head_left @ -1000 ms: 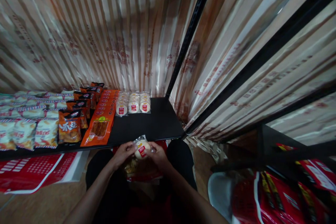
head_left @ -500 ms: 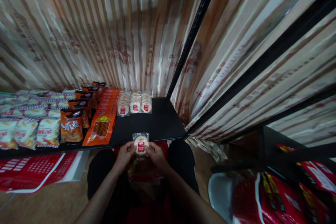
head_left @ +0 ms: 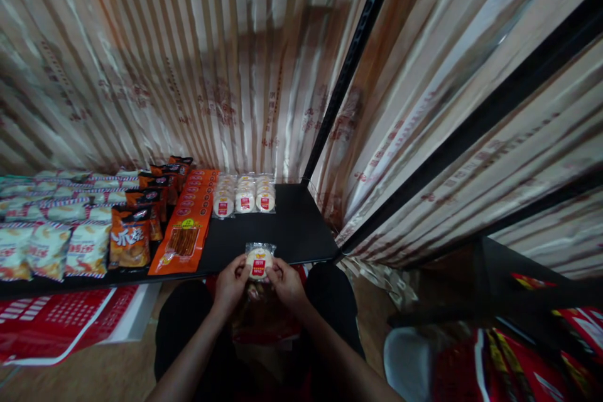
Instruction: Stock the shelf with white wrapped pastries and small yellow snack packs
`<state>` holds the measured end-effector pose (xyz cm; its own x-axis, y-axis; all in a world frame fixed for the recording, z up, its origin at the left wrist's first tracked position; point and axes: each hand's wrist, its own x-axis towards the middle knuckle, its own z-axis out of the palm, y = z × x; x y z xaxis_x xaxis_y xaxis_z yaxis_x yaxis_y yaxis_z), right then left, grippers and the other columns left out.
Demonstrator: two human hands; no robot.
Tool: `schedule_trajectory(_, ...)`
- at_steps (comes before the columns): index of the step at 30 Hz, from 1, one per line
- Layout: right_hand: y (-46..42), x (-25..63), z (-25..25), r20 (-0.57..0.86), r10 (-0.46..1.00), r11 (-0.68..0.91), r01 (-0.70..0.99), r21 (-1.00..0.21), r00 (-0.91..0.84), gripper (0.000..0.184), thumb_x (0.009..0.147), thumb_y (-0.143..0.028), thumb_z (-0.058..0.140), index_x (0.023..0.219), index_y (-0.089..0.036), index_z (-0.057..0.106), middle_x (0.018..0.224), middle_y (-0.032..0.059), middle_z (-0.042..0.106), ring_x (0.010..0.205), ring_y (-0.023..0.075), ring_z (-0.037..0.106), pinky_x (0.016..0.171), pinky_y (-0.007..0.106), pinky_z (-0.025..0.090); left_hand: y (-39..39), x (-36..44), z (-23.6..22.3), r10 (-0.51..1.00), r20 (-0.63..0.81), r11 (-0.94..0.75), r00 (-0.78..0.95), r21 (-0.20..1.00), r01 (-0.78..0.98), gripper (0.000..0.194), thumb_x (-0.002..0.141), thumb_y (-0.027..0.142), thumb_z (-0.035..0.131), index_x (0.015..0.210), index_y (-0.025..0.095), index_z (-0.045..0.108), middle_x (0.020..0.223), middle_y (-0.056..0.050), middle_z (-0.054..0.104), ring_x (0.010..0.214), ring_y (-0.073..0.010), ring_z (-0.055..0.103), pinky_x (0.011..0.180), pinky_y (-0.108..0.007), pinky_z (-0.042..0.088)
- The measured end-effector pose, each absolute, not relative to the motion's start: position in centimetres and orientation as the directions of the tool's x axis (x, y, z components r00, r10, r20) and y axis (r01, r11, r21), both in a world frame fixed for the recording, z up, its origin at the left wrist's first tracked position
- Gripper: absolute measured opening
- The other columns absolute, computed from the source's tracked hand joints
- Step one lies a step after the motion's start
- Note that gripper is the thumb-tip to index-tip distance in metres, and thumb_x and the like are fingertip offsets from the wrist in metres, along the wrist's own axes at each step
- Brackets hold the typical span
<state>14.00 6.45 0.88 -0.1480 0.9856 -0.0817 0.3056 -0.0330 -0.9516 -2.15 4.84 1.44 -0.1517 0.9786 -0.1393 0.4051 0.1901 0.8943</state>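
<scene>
Between my left hand (head_left: 232,282) and my right hand (head_left: 286,284) is a round white rice cracker pack (head_left: 259,263) in clear wrap with a red label. Fingers of both hands pinch its two sides, label facing me, just in front of the shelf's near edge. Beyond it on the black shelf (head_left: 301,226), matching cracker packs (head_left: 245,196) stand in three short rows. Orange flat snack packets (head_left: 181,232) lie to their left. Below my hands, between my knees, a red and clear bag (head_left: 264,320) shows dimly.
Orange and black snack bags (head_left: 129,239) and white snack bags (head_left: 87,248) line the shelf's left part. A red bag (head_left: 56,320) hangs low at left. On the right are a black upright post (head_left: 346,88), a pale stool (head_left: 406,364) and red packages (head_left: 527,370).
The view has tilted up slightly, so the shelf sits lower in the picture. Both hands still hold the cracker pack, at nearly the same place by the shelf edge.
</scene>
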Motion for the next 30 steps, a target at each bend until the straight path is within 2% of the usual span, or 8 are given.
schedule_trajectory(4,7.0,13.5,1.0,-0.051,0.988,-0.018,0.222,-0.975,-0.148,0.026,0.079,-0.037,0.05,0.097,-0.019,0.056,0.086,0.0047,0.067,0.071,0.0169,0.066,0.06,0.027,0.053,5.6,-2.0,1.9,0.977,-0.07,0.15,-0.202,0.898,0.414,0.026,0.081,0.034,0.045,0.102,0.019,0.051,0.094,-0.005,0.067,0.082,-0.0145,0.063,0.075,-0.026,0.049)
schedule_trajectory(7,7.6,13.5,1.4,-0.041,0.991,-0.009,0.239,-0.971,-0.128,0.027,0.078,-0.033,0.05,0.101,-0.019,0.056,0.086,0.004,0.067,0.069,0.0153,0.065,0.062,0.027,0.054,6.4,-1.6,2.4,0.971,-0.034,0.136,-0.235,0.892,0.431,0.021,0.08,0.033,0.045,0.095,0.019,0.048,0.089,-0.005,0.065,0.081,-0.0148,0.062,0.077,-0.028,0.048)
schedule_trajectory(10,8.4,13.6,1.3,-0.04,0.995,-0.015,0.256,-0.967,-0.091,0.034,0.076,-0.027,0.05,0.109,-0.017,0.052,0.09,0.0049,0.066,0.068,0.0141,0.064,0.062,0.027,0.053,7.2,-1.0,3.0,0.974,0.001,0.1,-0.226,0.894,0.436,0.02,0.08,0.034,0.045,0.093,0.019,0.047,0.087,-0.005,0.064,0.081,-0.0152,0.061,0.077,-0.029,0.048)
schedule_trajectory(16,10.7,13.6,0.0,-0.008,1.0,-0.008,0.188,-0.982,-0.001,0.049,0.074,-0.016,0.045,0.123,-0.018,0.042,0.104,0.0076,0.063,0.074,0.0139,0.066,0.068,0.028,0.055,9.0,0.3,3.0,0.981,0.022,0.063,-0.194,0.905,0.42,0.014,0.079,0.027,0.045,0.089,0.019,0.048,0.086,-0.004,0.062,0.076,-0.0144,0.061,0.075,-0.03,0.05)
schedule_trajectory(19,11.7,13.7,-0.5,0.03,0.999,0.02,0.239,-0.971,0.037,0.054,0.072,-0.014,0.045,0.126,-0.019,0.042,0.107,0.0085,0.062,0.076,0.015,0.066,0.067,0.028,0.055,9.9,1.0,2.8,0.984,0.053,0.032,-0.172,0.889,0.457,0.018,0.079,0.022,0.044,0.094,0.017,0.052,0.093,-0.007,0.06,0.08,-0.0153,0.06,0.077,-0.031,0.05)
schedule_trajectory(23,13.0,14.0,-1.0,0.078,0.995,0.053,0.337,-0.94,0.061,0.055,0.075,-0.016,0.045,0.129,-0.02,0.04,0.103,0.0084,0.063,0.079,0.0161,0.066,0.067,0.028,0.055,10.9,1.6,3.2,0.987,0.09,0.009,-0.135,0.8,0.601,0.031,0.079,0.016,0.041,0.106,0.014,0.055,0.104,-0.01,0.056,0.095,-0.0177,0.057,0.088,-0.032,0.045)
schedule_trajectory(27,14.5,13.9,-1.4,0.049,0.994,0.01,0.377,-0.926,0.094,0.055,0.076,-0.019,0.044,0.13,-0.014,0.039,0.106,0.0109,0.061,0.08,0.016,0.064,0.068,0.028,0.055,11.8,2.0,4.0,0.99,0.041,0.069,-0.135,0.695,0.715,0.041,0.079,0.014,0.038,0.119,0.012,0.052,0.108,-0.012,0.051,0.104,-0.0193,0.052,0.094,-0.03,0.04)
schedule_trajectory(30,15.4,13.6,-1.3,0.079,0.991,0.021,0.471,-0.882,0.105,0.054,0.075,-0.018,0.045,0.129,-0.012,0.04,0.105,0.0116,0.06,0.08,0.017,0.063,0.071,0.031,0.054,12.7,2.3,4.1,0.991,-0.001,0.103,-0.135,0.655,0.749,0.048,0.079,0.015,0.04,0.126,0.011,0.045,0.114,-0.012,0.046,0.112,-0.021,0.047,0.097,-0.029,0.038)
